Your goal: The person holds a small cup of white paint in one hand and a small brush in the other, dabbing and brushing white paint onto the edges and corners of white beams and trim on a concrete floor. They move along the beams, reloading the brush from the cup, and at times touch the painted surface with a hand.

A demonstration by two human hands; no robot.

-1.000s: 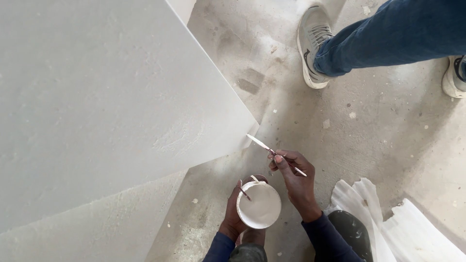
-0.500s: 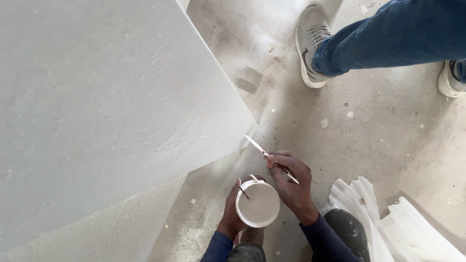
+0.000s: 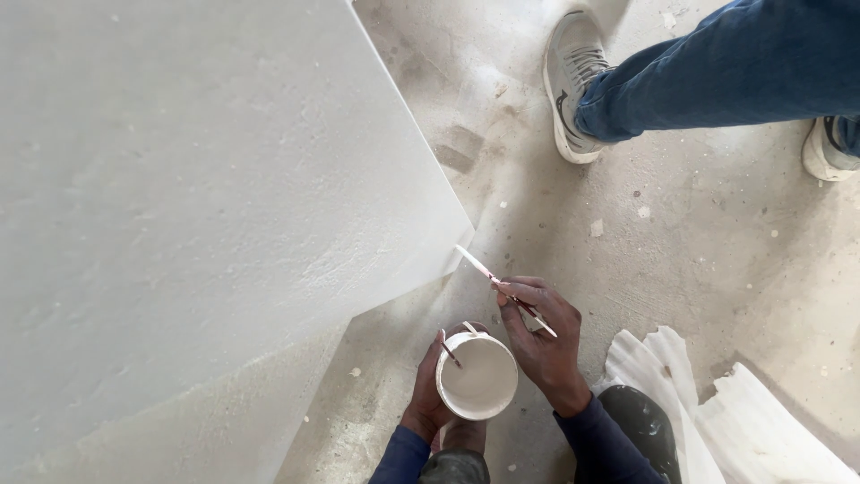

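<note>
- The right hand (image 3: 542, 336) pinches a thin brush (image 3: 506, 291) between fingertips and thumb, low on the handle like a pen, which suits fine control of the tip.
- The brush slants up and to the left, and its pale tip sits right at the lower corner of the big white block (image 3: 206, 206), touching or just shy of it; the view does not settle which.
- The left hand (image 3: 428, 390) curls around a small white cup (image 3: 477, 376), fingers wrapped on the wall from below, mouth kept level and facing up so the white contents stay in.
- The cup hangs just beside the brush hand, close under it, a short dip away.
- A second thin stick (image 3: 451, 355) leans inside the cup against its near rim.
- The block's sharp edge runs diagonally down to that corner; left of it, all white face, right of it, bare dusty concrete floor (image 3: 681, 260).
- Open floor lies above the brush hand, up to another person's grey shoe (image 3: 573, 85) and blue trouser leg (image 3: 717, 76), well apart.
- Crumpled white sheeting (image 3: 717, 421) crowds the lower right, near the right forearm.
</note>
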